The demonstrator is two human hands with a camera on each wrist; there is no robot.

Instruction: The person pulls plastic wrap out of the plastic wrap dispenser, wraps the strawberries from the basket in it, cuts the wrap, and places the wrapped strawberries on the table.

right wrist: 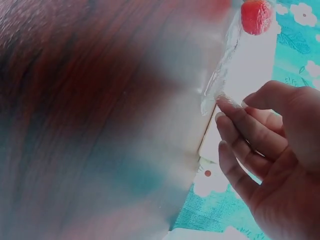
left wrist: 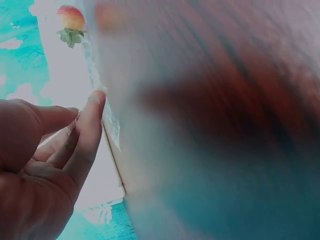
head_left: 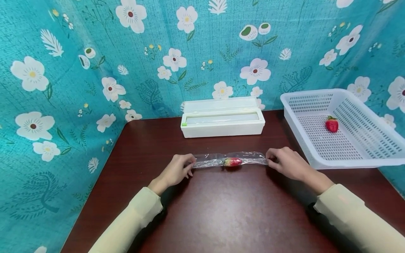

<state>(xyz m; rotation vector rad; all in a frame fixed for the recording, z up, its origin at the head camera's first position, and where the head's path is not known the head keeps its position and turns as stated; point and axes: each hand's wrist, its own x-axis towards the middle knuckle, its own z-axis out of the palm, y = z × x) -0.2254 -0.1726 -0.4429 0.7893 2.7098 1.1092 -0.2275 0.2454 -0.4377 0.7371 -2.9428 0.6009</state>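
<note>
A strip of clear plastic wrap (head_left: 209,161) stretches between my two hands above the table, with a strawberry (head_left: 232,161) rolled up in its middle. The fingertips of my left hand (head_left: 175,169) pinch one end of the wrap. At the other end, my right hand (head_left: 288,165) pinches it between thumb and fingers. In the left wrist view the strawberry (left wrist: 71,22) shows its green leaves toward the left hand. The right wrist view shows its red side (right wrist: 256,17) under the shiny film.
A white wrap dispenser box (head_left: 223,128) with its lid raised stands at the table's back. To the right is a white plastic basket (head_left: 326,163) holding another strawberry (head_left: 332,124). Behind the dark wooden table (head_left: 221,218) hangs a blue flowered cloth (head_left: 142,70).
</note>
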